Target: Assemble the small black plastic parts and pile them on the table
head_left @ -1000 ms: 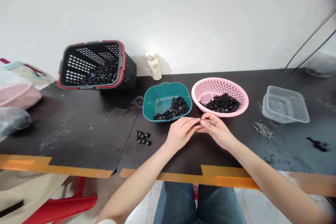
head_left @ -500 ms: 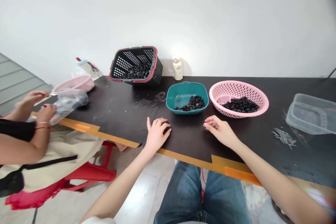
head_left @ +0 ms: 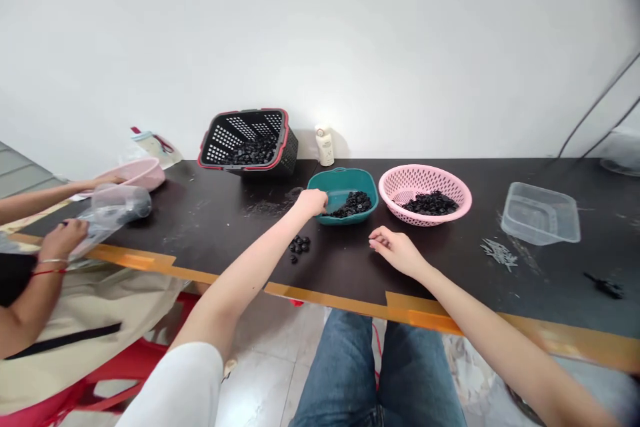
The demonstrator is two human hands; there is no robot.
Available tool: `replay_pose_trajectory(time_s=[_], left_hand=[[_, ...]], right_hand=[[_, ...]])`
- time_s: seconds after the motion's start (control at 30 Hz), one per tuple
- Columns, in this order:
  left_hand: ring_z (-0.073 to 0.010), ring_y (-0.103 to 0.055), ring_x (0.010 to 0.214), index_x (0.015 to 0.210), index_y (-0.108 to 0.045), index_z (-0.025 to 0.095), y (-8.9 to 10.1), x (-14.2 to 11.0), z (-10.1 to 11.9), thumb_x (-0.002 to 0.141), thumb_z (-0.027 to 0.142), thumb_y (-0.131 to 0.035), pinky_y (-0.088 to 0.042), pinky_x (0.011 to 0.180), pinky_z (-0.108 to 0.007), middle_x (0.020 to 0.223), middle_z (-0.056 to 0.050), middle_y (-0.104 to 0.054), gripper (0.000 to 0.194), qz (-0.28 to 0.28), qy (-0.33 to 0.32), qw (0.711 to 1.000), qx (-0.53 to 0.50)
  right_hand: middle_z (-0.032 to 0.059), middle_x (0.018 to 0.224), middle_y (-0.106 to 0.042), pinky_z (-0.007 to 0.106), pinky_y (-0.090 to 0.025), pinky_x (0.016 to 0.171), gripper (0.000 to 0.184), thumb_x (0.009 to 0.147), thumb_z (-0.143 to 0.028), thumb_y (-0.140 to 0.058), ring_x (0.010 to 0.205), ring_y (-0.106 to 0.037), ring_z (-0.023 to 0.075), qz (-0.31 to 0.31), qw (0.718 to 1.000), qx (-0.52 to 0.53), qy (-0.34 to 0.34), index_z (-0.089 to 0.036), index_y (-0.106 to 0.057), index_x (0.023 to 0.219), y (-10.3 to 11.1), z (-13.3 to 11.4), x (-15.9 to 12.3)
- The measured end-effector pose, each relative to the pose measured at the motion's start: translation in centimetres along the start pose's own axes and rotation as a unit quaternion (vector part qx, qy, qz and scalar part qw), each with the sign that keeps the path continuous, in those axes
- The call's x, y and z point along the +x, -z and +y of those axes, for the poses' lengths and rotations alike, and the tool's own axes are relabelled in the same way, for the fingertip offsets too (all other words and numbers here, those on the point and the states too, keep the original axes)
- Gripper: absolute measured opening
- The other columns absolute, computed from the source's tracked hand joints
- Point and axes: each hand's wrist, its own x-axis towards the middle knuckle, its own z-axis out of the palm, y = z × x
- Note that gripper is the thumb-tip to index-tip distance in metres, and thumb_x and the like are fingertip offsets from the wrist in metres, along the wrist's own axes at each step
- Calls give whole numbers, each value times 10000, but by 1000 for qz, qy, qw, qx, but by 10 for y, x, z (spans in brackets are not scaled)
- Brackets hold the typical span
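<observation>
My left hand (head_left: pixel 313 201) is over the left rim of the teal tray (head_left: pixel 338 179), its fingers bent down inside and closed. What they hold, if anything, is hidden. Small black round pieces (head_left: pixel 354 204) lie heaped in the right part of the tray. On the table below my left forearm is a loose cluster of similar black pieces (head_left: pixel 299 244). My right hand (head_left: pixel 396 251) rests in front of the tray and the pink basket (head_left: pixel 425 174), thumb and fingers pinched together; anything between them is too small to see. Black ring-like pieces (head_left: pixel 431 203) fill part of the pink basket.
A black basket with red trim (head_left: pixel 285 159) holds more black pieces. Beside it stands a white bottle (head_left: pixel 325 147). Rightward are a clear plastic box (head_left: pixel 540 215), thin grey strips (head_left: pixel 500 253) and a dark item (head_left: pixel 605 285). A co-worker's hand (head_left: pixel 67 238) is at a clear bag (head_left: pixel 100 220).
My left hand has moved from the table up to the teal tray, uncovering the black pieces on the table. My right hand stays pinched. The view has shifted; the co-worker's far hand reached forward.
</observation>
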Motion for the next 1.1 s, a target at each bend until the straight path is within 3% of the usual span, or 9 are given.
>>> replay_pose_trajectory(time_s=[0.1,0.23,0.4,0.53,0.63,0.7,0.77,0.93,1.1], left_hand=[[-299,-664,878,735,-727,125,1,27,15,532,92,-794,-493,797,-337,855,-159,-721,217,-68,20,997,15],[-332,-665,878,702,-730,106,5,35,25,498,99,-796,-500,778,-359,815,-189,-722,214,-88,33,995,34],[-284,-649,938,875,-730,145,33,9,35,704,238,-665,-477,809,-317,940,-141,-720,205,-15,-19,1000,11],[-167,-621,784,935,-676,197,41,-31,60,809,380,-555,-448,681,-226,881,-18,-696,253,56,-152,976,-143],[-122,-515,584,755,-636,172,18,-56,88,813,489,-552,-359,526,-208,636,24,-585,333,-16,-262,914,-310],[-103,-472,534,693,-620,165,-7,-60,107,836,528,-520,-333,505,-203,578,33,-538,402,-74,-289,881,-368],[-105,-489,543,735,-651,163,-34,-56,123,827,513,-550,-351,520,-204,589,26,-561,375,-78,-287,860,-414],[-101,-516,565,1009,-697,172,-78,-31,137,756,425,-669,-409,569,-217,706,3,-613,359,4,-226,825,-518],[-92,-500,528,863,-651,153,-92,-27,131,759,463,-667,-409,518,-208,650,23,-549,327,1,-191,788,-585]], right_hand=[[28,813,-700,289,-498,702,113,884,-287,-518,720,-661,167,0,1000,-28,11,-220,-602,920,3,-2,0],[26,823,-709,293,-488,711,97,873,-246,-541,744,-662,172,4,999,-38,8,-227,-619,927,4,-3,3],[11,799,-708,282,-479,691,109,852,-261,-573,727,-651,167,-1,999,-32,0,-233,-633,939,23,-14,0],[9,730,-681,266,-482,647,170,838,-366,-578,673,-629,159,-17,998,5,-52,-211,-649,845,80,-14,-28],[23,789,-702,269,-474,661,202,798,-393,-602,701,-634,169,27,984,-84,-154,-216,-681,854,137,12,-56],[27,786,-713,268,-456,654,150,765,-333,-617,709,-639,178,44,948,-203,-241,-216,-688,826,167,37,-71],[35,775,-717,269,-445,641,113,735,-281,-626,712,-645,188,34,922,-260,-286,-202,-688,788,186,60,-78],[27,780,-727,249,-447,623,94,717,-251,-630,725,-664,180,4,916,-264,-302,-208,-701,759,191,86,-70],[20,688,-712,243,-439,601,73,682,-175,-621,664,-653,170,-30,912,-262,-314,-198,-690,672,186,92,-59]])
